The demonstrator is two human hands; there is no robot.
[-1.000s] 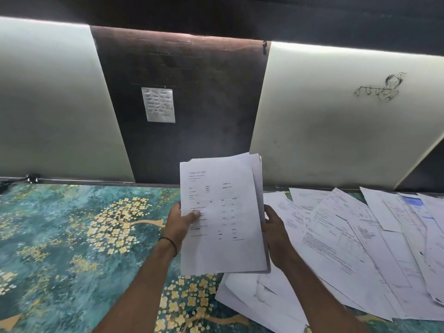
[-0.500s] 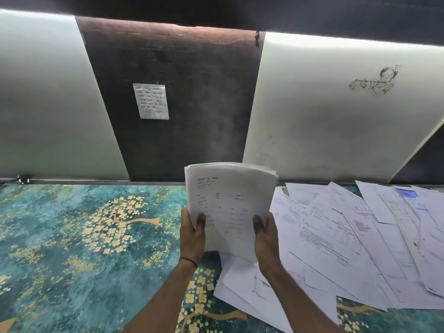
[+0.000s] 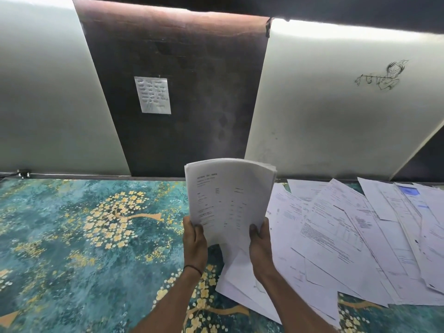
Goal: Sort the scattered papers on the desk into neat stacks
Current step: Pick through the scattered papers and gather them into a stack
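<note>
Paper bundle (image 3: 228, 200), clasped low by fingers (image 3: 199, 233) of the left hand (image 3: 195, 241) and right hand (image 3: 260, 246), could be bowed and spilled onto the scattered papers (image 3: 348, 236).

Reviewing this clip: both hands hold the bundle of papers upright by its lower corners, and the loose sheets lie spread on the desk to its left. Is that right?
Not quite. The head view shows the loose sheets spread on the desk to the right of the bundle of papers, not left. The left hand and right hand do hold it upright by its lower corners.
</note>
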